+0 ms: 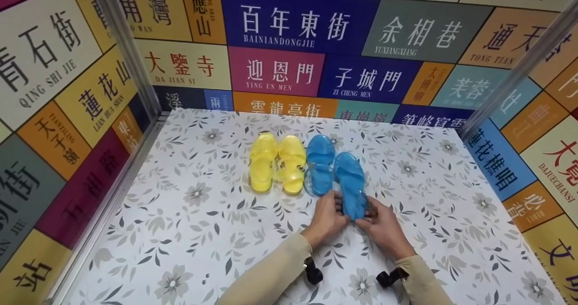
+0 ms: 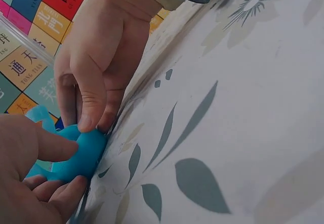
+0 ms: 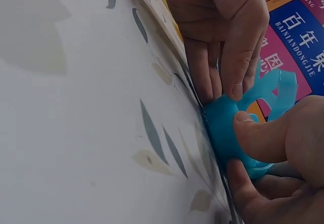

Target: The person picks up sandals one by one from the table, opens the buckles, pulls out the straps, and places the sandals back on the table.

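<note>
Both hands are at the heel end of a translucent blue sandal [image 1: 348,178], which lies slightly angled with its toe pointing away. My left hand [image 1: 327,217] pinches the heel from the left; in the left wrist view its thumb presses on the sandal [image 2: 88,153] and its fingers curl at the side. From the right, my right hand [image 1: 381,226] pinches the same heel, its thumb over the edge in the right wrist view. Close to the left of it lies the other blue sandal [image 1: 320,162], toe away, set a little farther back.
Left of the blue sandals, a yellow sandal [image 1: 291,178] and another yellow sandal [image 1: 262,176] lie side by side, toes away. The table [image 1: 180,237] has a white floral cover. Sign-printed walls [image 1: 298,20] enclose its back and sides, with metal posts [image 1: 124,43] at the corners.
</note>
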`<control>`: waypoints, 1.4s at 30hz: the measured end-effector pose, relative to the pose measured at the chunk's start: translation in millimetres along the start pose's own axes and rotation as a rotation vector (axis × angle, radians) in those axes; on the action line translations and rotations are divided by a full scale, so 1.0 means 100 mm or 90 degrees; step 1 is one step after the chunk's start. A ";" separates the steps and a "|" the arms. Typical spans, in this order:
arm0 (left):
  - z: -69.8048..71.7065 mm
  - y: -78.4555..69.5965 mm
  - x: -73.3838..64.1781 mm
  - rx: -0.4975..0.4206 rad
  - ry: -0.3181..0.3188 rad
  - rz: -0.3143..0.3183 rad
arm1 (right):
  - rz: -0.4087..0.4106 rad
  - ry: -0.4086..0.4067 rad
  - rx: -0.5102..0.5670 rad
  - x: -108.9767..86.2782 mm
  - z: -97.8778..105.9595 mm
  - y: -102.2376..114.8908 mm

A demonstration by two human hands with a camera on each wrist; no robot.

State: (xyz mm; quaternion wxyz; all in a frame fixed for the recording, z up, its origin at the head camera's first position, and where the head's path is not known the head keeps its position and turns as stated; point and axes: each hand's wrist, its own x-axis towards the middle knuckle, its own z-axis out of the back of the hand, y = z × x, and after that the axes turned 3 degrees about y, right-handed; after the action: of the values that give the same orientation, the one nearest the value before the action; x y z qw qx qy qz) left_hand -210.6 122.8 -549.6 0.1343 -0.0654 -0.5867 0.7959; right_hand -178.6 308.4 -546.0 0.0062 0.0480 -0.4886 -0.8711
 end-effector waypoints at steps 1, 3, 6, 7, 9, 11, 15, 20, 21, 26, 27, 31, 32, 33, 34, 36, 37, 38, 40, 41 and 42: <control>0.01 0.00 -0.01 -0.002 0.002 0.004 | -0.004 0.002 0.000 -0.02 -0.01 0.01; 0.03 -0.01 -0.03 -0.001 0.007 0.011 | -0.012 0.006 0.004 -0.05 -0.01 0.02; 0.05 -0.01 -0.07 0.009 0.015 0.015 | -0.020 0.004 0.006 -0.10 -0.03 0.04; 0.06 -0.01 -0.08 0.011 0.016 0.017 | -0.021 0.006 0.007 -0.11 -0.03 0.05; 0.08 -0.01 -0.10 0.014 0.019 0.019 | -0.024 0.008 0.014 -0.13 -0.05 0.06; 0.09 0.00 -0.12 0.014 0.023 0.020 | -0.023 0.009 0.019 -0.15 -0.06 0.06; 0.11 0.01 -0.15 0.009 0.029 0.025 | -0.017 0.004 0.006 -0.19 -0.08 0.06; 0.12 0.04 -0.17 0.002 0.032 0.015 | -0.011 -0.003 -0.001 -0.22 -0.11 0.06; 0.12 0.04 -0.17 0.003 0.032 0.012 | -0.009 -0.005 -0.001 -0.23 -0.11 0.06; 0.13 0.04 -0.18 0.002 0.044 0.008 | -0.011 -0.006 -0.013 -0.24 -0.09 0.07; 0.13 0.03 -0.19 0.000 0.048 0.009 | -0.012 -0.004 -0.015 -0.24 -0.08 0.07; 0.18 0.02 -0.18 -0.020 0.072 0.024 | -0.012 0.008 -0.027 -0.24 -0.04 0.07; 0.20 0.02 -0.17 -0.023 0.080 0.026 | -0.009 0.010 -0.033 -0.24 -0.03 0.07; 0.22 0.02 -0.16 -0.026 0.089 0.027 | -0.006 0.008 -0.040 -0.24 -0.02 0.06; 0.25 0.01 -0.15 -0.024 0.097 0.027 | -0.001 0.005 -0.047 -0.24 0.00 0.06; 0.30 0.01 -0.12 -0.006 0.103 0.015 | 0.005 -0.002 -0.051 -0.24 0.02 0.04; 0.32 0.00 -0.10 0.012 0.099 0.002 | 0.007 -0.004 -0.047 -0.24 0.03 0.03; 0.34 0.00 -0.09 0.037 0.087 -0.020 | 0.006 -0.006 -0.041 -0.23 0.04 0.02; 0.37 -0.03 -0.06 0.083 0.047 -0.077 | 0.002 -0.007 -0.027 -0.22 0.05 0.01; 0.37 -0.04 -0.04 0.108 0.023 -0.113 | 0.000 -0.005 -0.023 -0.21 0.06 0.01; 0.37 -0.06 -0.02 0.137 -0.002 -0.155 | -0.003 -0.004 -0.024 -0.20 0.06 0.00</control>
State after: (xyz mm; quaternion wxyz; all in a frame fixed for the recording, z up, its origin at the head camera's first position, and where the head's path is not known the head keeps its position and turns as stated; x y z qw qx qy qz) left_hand -217.1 90.0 -532.7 0.2350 0.0219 -0.5014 0.8324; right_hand -159.2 314.9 -541.2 0.0037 0.0458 -0.4722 -0.8803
